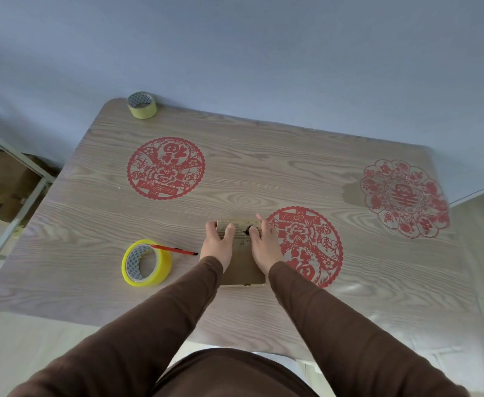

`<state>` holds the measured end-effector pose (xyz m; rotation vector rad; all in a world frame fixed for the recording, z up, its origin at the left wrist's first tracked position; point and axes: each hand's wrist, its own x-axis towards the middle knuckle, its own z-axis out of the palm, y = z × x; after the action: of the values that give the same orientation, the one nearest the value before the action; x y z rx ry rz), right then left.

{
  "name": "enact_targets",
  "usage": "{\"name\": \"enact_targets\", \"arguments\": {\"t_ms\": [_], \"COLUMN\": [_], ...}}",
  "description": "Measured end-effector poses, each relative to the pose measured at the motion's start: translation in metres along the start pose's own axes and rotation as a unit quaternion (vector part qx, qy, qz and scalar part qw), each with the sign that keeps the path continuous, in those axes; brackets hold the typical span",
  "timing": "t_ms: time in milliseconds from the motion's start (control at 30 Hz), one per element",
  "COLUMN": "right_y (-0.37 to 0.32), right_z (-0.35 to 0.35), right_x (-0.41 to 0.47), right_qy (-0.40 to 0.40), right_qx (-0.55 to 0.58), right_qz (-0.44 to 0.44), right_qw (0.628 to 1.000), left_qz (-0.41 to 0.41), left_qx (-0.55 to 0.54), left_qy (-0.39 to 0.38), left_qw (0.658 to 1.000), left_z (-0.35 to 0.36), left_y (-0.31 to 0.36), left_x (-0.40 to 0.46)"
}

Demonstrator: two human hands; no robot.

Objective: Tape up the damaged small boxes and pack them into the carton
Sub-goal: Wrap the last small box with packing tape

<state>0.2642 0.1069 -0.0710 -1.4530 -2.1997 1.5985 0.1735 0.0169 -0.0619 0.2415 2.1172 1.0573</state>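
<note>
A small brown cardboard box lies on the wooden table, near its front edge. Its far end shows a dark hole. My left hand lies on the box's left side, fingers bent over the far left corner. My right hand lies on the right side, with fingertips at the hole and the far edge. A yellow tape roll stands on its side to the left of the box. A red utility knife lies between that roll and my left hand. No carton is in view.
A second tape roll sits at the far left corner of the table. Three red paper-cut decals lie flat on the tabletop. A metal-framed shelf with boxes stands left of the table.
</note>
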Motion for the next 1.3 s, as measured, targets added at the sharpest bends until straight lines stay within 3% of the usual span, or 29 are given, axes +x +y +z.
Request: {"name": "enact_targets", "arguments": {"t_ms": [167, 467, 600, 800, 1000, 1300], "right_y": [0.003, 0.010, 0.012, 0.016, 0.020, 0.011], "right_z": [0.009, 0.017, 0.013, 0.009, 0.015, 0.016], "right_x": [-0.001, 0.016, 0.016, -0.006, -0.009, 0.000], "right_qy": [0.021, 0.068, 0.058, -0.019, -0.011, 0.005], "right_qx": [0.026, -0.066, -0.040, 0.112, 0.110, 0.129], "right_qz": [-0.017, -0.021, -0.018, 0.006, 0.025, 0.011], "right_qw": [0.999, 0.995, 0.997, 0.993, 0.994, 0.992], "left_qz": [0.031, 0.057, 0.050, 0.038, 0.047, 0.027], "left_qx": [0.050, 0.099, 0.031, -0.014, -0.054, -0.090], "left_qy": [0.017, 0.063, 0.036, 0.033, -0.017, -0.007], "left_qw": [0.998, 0.991, 0.998, 0.999, 0.997, 0.996], "left_z": [0.001, 0.006, 0.004, 0.002, -0.002, -0.001], "left_y": [-0.002, -0.008, -0.009, -0.012, -0.025, -0.017], "left_x": [0.008, 0.018, 0.019, 0.024, 0.016, 0.021]}}
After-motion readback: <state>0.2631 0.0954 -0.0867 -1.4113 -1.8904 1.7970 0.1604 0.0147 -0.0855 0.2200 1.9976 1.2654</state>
